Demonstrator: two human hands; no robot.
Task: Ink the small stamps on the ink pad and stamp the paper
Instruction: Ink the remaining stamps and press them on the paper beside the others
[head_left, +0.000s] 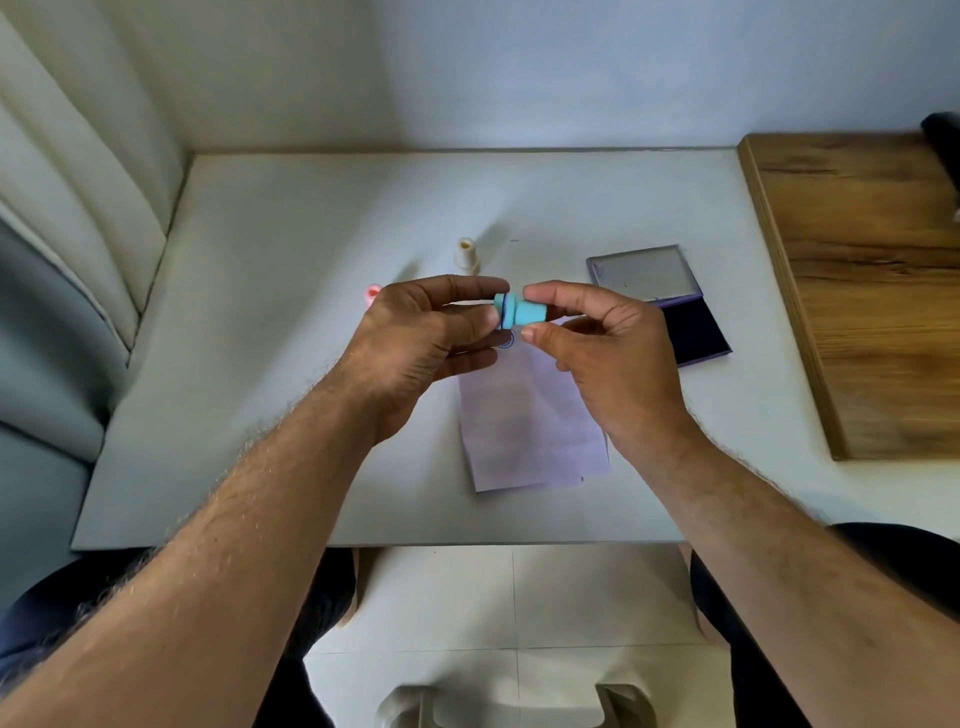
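A white table (260, 415) meets pale walls (571, 67); wooden board (872, 291) right; tiled floor (519, 597) below.

The left hand (415, 332) hides most of the pink stamp (372, 293).

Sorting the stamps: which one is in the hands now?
The blue stamp, held between both hands above the paper; the cream stamp and pink stamp sit on the table.

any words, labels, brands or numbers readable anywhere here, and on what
None can be read.
Round blue stamped mark on the pale lilac paper sheet: too small and blurred to read, partly hidden by the hands.
Small turquoise plastic stamp, held by the left hand and right hand: no lettering visible.
Open purple ink pad case: no legible label.
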